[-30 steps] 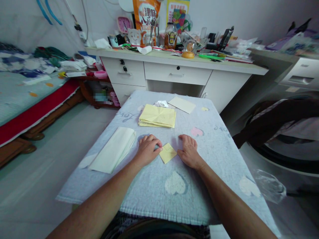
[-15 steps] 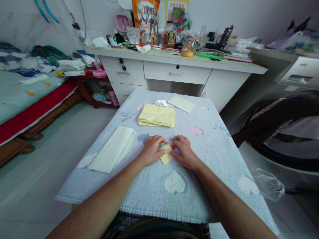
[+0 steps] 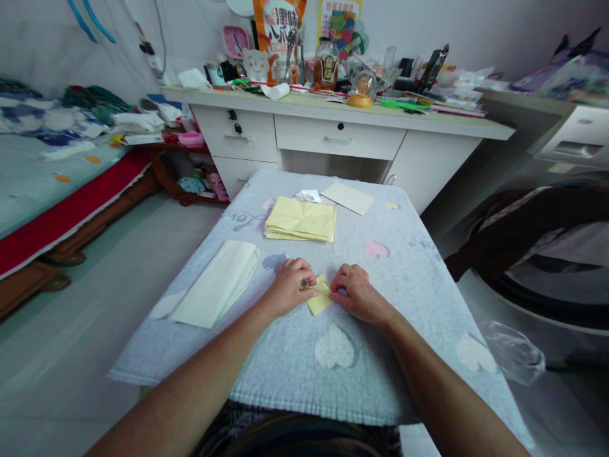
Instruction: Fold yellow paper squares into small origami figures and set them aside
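A small folded piece of yellow paper lies on the cloth-covered table between my two hands. My left hand pinches its left edge between thumb and fingers. At the paper's right edge, my right hand has its thumb and curled fingers closed on it. Part of the paper is hidden under the fingertips. Beyond the hands sits a stack of yellow paper sheets with crease lines on the top one. Left of my left hand lies a folded bundle of pale paper.
A cream card and a crumpled white wrapper lie at the table's far end. Behind stands a white desk crowded with jars, bags and stationery. A bed is at the left, a washing machine at the right.
My right-hand fingers have drawn back slightly to the right, uncovering more of the yellow paper's upper part. My left-hand fingers have curled in closer at its left edge.
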{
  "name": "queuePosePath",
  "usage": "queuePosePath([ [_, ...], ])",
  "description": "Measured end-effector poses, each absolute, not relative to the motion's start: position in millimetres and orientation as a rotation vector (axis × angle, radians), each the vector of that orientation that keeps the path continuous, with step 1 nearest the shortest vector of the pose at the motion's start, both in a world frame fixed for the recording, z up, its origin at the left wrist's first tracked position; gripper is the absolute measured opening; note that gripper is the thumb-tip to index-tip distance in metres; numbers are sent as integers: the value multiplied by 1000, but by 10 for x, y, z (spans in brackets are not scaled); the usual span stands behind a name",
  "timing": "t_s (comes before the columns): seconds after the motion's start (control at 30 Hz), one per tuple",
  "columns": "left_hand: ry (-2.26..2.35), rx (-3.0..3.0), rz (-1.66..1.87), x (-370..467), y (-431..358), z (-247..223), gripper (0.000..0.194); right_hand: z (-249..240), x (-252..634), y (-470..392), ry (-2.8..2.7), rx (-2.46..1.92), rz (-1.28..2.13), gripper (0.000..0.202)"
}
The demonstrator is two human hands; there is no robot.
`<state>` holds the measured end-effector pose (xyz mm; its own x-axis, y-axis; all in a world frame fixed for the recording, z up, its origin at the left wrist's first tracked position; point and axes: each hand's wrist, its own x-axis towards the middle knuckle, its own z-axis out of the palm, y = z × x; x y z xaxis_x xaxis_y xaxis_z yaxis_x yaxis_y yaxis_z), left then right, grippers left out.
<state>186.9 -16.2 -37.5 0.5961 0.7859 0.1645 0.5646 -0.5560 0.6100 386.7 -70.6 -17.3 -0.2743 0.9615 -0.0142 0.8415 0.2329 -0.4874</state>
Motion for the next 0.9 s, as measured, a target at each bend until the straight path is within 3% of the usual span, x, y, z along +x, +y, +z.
queuePosePath([
  [0.67, 1166, 2415, 596, 1866, -161, -440, 14, -211, 3855, -686, -2162, -1916, 446, 13],
  [0.9, 1183, 2433, 586, 1871, -149, -469, 14, -202, 3941, -627, -1987, -1921, 618, 7],
])
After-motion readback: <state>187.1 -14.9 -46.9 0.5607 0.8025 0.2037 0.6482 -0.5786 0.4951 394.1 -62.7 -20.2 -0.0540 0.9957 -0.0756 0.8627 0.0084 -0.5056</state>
